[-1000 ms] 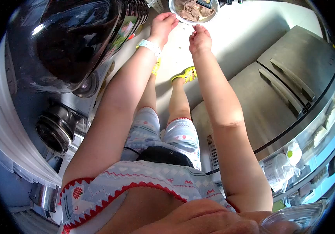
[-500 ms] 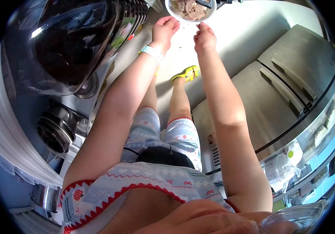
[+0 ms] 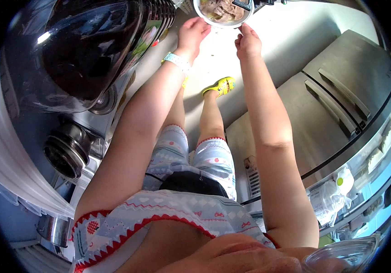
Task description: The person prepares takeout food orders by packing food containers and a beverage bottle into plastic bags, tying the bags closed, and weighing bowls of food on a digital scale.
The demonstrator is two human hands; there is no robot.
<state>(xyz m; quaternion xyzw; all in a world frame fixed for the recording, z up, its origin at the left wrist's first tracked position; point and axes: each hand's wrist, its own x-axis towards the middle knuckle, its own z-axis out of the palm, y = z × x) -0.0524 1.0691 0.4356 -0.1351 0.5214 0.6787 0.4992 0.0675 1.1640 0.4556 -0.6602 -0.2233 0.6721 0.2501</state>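
Note:
A white bowl (image 3: 219, 24) of pale brown, meat-like pieces (image 3: 225, 10) is at the top of the view, cut off by the edge. Over its right side lies a dark object (image 3: 242, 4) that I cannot make out. My left hand (image 3: 193, 35), below a pale wristband, is closed at the bowl's lower left rim. At the lower right rim, the pinched fingers of my right hand (image 3: 248, 42) hold the edge. Both arms are stretched forward, and some fingertips are hidden.
A large glossy dark container (image 3: 86, 50) stands at the upper left, above a black pot (image 3: 66, 152). To the right is a steel refrigerator (image 3: 291, 132). A yellow shoe (image 3: 223, 86) is on the floor between my arms. Plastic bags (image 3: 330, 200) hang at the lower right.
My right hand has moved right and slightly up. The bowl has shifted slightly, and my left hand has moved a little at its rim.

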